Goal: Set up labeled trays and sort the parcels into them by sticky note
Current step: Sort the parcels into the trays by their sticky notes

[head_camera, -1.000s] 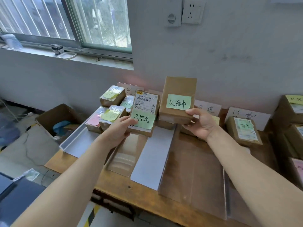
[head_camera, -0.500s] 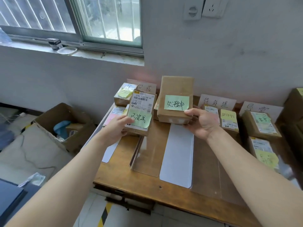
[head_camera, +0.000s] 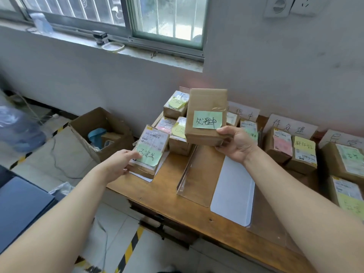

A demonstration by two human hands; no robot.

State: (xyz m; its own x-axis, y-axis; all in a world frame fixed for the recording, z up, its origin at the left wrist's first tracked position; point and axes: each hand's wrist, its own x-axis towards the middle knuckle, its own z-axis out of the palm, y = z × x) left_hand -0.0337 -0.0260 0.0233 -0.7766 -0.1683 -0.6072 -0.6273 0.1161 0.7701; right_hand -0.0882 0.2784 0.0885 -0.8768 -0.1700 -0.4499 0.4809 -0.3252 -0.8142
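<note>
Pinching its lower right corner, my right hand (head_camera: 235, 143) holds the plain brown cardboard parcel with a green sticky note (head_camera: 205, 116) upright above the wooden table's (head_camera: 173, 196) far left corner. My left hand (head_camera: 118, 164) grips the labelled brown parcel with a green note (head_camera: 149, 149) by its near edge, at the table's left edge. Boxes behind are partly hidden. Since a moment ago, the left parcel has dropped lower and leftward.

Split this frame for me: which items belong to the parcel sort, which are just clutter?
Job:
- left hand gripping shipping-label parcel
- right hand gripping plain brown parcel with green note
- sorted parcels
- clear tray
- paper tray labels

Clutter:
- open carton on floor
- stapler-like thing, clear ring on windowsill
- wall socket
</note>
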